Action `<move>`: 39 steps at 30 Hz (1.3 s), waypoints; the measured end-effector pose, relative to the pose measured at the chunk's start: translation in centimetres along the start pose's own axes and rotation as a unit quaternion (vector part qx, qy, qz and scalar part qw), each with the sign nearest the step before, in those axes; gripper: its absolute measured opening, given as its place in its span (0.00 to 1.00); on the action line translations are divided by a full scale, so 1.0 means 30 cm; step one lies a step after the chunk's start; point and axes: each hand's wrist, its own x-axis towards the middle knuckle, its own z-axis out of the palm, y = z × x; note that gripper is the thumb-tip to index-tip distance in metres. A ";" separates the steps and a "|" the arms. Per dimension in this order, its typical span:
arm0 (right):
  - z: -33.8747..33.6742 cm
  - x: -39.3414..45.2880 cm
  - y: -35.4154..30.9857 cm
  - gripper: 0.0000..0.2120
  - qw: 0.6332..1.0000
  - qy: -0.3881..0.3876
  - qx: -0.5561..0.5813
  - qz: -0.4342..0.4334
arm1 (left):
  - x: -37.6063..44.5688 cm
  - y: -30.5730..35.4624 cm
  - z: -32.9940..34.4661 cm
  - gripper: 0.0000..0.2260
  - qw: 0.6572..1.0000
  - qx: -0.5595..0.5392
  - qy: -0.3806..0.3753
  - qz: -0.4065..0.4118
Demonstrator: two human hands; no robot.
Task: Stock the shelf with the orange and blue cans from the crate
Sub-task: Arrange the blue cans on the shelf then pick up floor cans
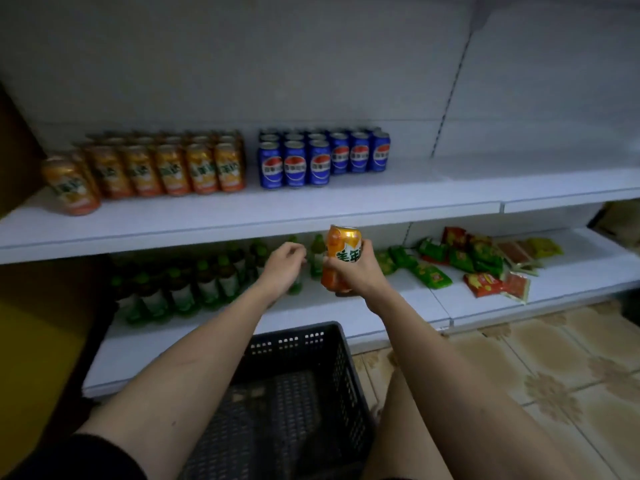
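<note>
White shelving fills the view; upper shelf carries orange cans at left, blue cans just beside them at right. My right grip is wrapped around one orange can, upright, held below the shelf's front edge. My left grip holds nothing, fingers loosely curled, just left of the can. Black crate on the floor between my forearms. Lower shelf: green bottles, snack packets.

Dim light. A white back panel rises behind the shelving. Patterned beige floor tiles lie at right; a brown and yellow unit stands at left.
</note>
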 end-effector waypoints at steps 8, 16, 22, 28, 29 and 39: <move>0.440 0.003 -0.248 0.34 0.993 -0.102 0.051 0.015 | -0.040 -0.015 -0.556 0.11 0.978 0.139 0.152 0.014; 0.804 0.046 -0.388 0.33 0.986 -0.152 0.072 0.020 | -0.009 -0.213 -0.987 0.16 0.921 0.320 0.220 -0.014; 0.968 0.140 -0.401 0.31 0.985 -0.166 0.022 -0.030 | 0.075 -0.328 -1.179 0.27 0.867 0.460 0.181 -0.058; 1.150 0.238 -0.424 0.33 0.981 -0.178 -0.022 -0.072 | 0.150 -0.427 -1.255 0.35 0.846 0.511 0.122 -0.097; 1.186 0.259 -0.432 0.33 0.981 -0.175 -0.028 -0.082 | 0.156 -0.444 -1.257 0.36 0.838 0.522 0.126 -0.091; 1.515 0.498 -0.457 0.52 0.981 -0.084 -0.091 -0.147 | 0.192 -0.523 -1.256 0.36 0.825 0.533 0.184 -0.040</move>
